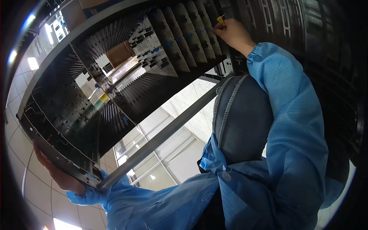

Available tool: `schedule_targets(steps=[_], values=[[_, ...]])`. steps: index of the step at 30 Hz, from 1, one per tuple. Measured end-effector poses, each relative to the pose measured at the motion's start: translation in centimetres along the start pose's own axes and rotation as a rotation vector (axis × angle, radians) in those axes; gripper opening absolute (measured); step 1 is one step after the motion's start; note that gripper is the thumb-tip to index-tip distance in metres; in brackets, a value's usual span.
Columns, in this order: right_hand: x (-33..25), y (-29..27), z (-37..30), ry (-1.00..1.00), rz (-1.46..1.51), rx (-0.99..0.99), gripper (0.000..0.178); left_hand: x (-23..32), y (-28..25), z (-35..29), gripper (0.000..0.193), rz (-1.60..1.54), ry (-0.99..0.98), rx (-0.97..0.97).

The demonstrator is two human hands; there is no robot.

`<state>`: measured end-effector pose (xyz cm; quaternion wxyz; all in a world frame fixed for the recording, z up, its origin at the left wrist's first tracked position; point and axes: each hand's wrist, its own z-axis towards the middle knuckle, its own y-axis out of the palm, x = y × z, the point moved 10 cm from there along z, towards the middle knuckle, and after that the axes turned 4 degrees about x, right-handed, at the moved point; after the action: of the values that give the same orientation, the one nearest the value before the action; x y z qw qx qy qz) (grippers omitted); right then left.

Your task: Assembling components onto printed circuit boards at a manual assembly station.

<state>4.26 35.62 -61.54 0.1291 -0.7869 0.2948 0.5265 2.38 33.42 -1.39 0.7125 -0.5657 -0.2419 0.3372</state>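
Work looks partway done to me: circuit boards (180,50) stand in the card rack (153,96) while other slotted guides (103,42) look bare, the right hand (234,35) pinches a small yellow tool (220,20) beside the boards, and the left hand (57,172) touches the rack's edge, its grip unclear.

A rack (145,92) between the left hand (57,172) and the right hand (233,35)
Boards (188,42) stand in rows in its right part, just beside the right hand; the left hand is at its left end; a bar (161,138) crosses below
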Motion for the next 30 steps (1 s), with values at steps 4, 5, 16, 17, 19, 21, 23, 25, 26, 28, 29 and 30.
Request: schedule_targets(steps=[4, 5, 16, 17, 19, 21, 23, 25, 26, 28, 29, 30], values=[[0.1, -0.1, -0.2, -0.053, 0.031, 0.061, 0.028, 0.4, 0.9, -0.1, 0.057, -0.004, 0.033, -0.026], [-0.1, -0.3, -0.3, -0.06, 0.026, 0.074, 0.027, 0.3, 0.9, -0.2, 0.057, 0.003, 0.027, -0.014], [-0.4, -0.5, -0.8, 0.014, 0.051, -0.043, 0.049, 0.9, 0.9, -1.1, 0.065, 0.075, 0.098, -0.09], [-0.7, 0.0, -1.1, 0.039, 0.022, -0.106, 0.054, 1.0, 0.5, -1.4, 0.066, 0.074, 0.098, -0.073], [-0.5, -0.2, -1.1, 0.016, -0.002, -0.073, 0.057, -0.2, 1.1, -0.9, 0.066, 0.061, 0.085, -0.071], [-1.0, -0.6, -1.2, -0.02, -0.024, -0.046, 0.06, -0.7, 1.3, -1.1, 0.067, 0.066, 0.088, -0.061], [-1.2, -0.3, -1.3, 0.019, 0.014, -0.1, 0.063, -0.9, 1.1, -1.8, 0.067, 0.076, 0.09, -0.043], [-1.7, -0.2, -1.5, 0.022, -0.001, -0.095, 0.062, -1.1, 1.0, -2.4, 0.067, 0.081, 0.089, -0.033], [-1.7, -0.2, -1.5, 0.033, 0.005, -0.081, 0.062, -1.2, 1.0, -2.6, 0.067, 0.082, 0.09, -0.029], [-1.4, 0.2, -1.4, 0.039, -0.032, -0.105, 0.062, -1.9, 1.1, -3.1, 0.068, 0.081, 0.092, -0.023], [-1.6, -0.1, -1.4, 0.008, -0.046, -0.073, 0.06, -2.1, 1.1, -3.4, 0.068, 0.081, 0.095, -0.019], [-2.0, -0.1, -1.4, -0.027, -0.053, -0.046, 0.058, -2.2, 0.8, -3.6, 0.068, 0.09, 0.097, -0.015]])
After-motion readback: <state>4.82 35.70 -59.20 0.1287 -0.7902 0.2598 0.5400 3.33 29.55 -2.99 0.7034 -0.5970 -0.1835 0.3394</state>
